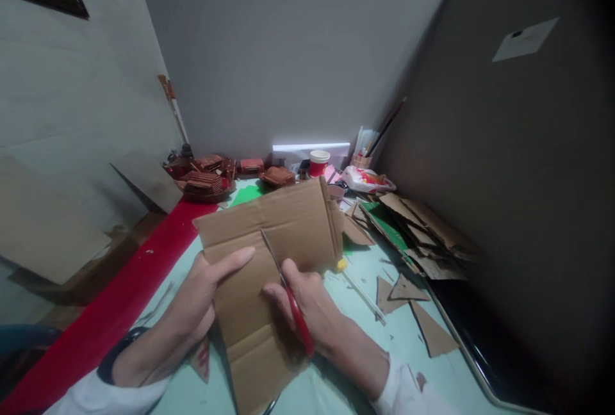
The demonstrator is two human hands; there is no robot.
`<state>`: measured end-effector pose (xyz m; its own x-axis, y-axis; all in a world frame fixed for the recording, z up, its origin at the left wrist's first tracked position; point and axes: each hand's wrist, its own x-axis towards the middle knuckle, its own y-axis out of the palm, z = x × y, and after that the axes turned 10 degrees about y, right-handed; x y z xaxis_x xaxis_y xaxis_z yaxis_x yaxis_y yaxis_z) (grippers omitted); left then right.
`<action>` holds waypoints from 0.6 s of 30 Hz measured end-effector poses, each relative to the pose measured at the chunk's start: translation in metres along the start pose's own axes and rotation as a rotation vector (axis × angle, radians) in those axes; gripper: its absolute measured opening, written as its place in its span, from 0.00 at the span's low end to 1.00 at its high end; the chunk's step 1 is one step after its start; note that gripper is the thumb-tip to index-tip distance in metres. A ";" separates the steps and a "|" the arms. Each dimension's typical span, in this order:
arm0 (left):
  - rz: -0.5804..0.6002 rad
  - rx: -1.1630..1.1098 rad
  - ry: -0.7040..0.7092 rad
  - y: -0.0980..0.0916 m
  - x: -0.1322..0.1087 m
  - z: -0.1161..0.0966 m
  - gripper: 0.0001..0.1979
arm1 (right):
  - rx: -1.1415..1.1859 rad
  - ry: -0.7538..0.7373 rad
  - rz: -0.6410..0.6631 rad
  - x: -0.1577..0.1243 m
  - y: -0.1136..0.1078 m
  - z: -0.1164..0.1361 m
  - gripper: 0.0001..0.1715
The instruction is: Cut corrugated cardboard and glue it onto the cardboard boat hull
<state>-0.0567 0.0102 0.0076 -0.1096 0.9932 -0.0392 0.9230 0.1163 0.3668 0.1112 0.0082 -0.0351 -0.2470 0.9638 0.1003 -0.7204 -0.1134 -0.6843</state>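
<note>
I hold a creased sheet of brown cardboard [288, 223] over a pale green table [365, 268]. My left hand [202, 300] grips its left edge, thumb stretched across the top face. My right hand [312, 306] is closed round a red-handled cutting tool [298, 319]. The tool's thin metal blade [271, 252] lies against the cardboard near a crease. The lower part of the sheet hangs down between my wrists.
Triangular cardboard offcuts [408, 290] lie to the right, with a pile of larger scraps [427, 229] over a green mat [384, 223]. Small brown cardboard models [206, 181], a red cup [318, 162] and a brush holder [361, 160] stand at the back. A red strip [120, 300] edges the table's left.
</note>
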 end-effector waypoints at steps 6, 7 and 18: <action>-0.040 -0.029 0.025 -0.001 0.004 -0.012 0.17 | 0.082 -0.004 -0.018 -0.010 -0.004 0.008 0.15; -0.051 -0.028 0.042 -0.002 0.005 -0.012 0.17 | 0.100 -0.007 -0.009 -0.013 -0.005 0.010 0.16; -0.115 -0.002 0.137 0.000 0.004 -0.017 0.14 | 0.097 0.050 0.068 -0.018 -0.022 0.025 0.22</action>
<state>-0.0633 0.0141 0.0233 -0.2639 0.9635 0.0458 0.9006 0.2292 0.3694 0.1154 -0.0122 -0.0035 -0.2667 0.9636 0.0179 -0.7630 -0.1997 -0.6148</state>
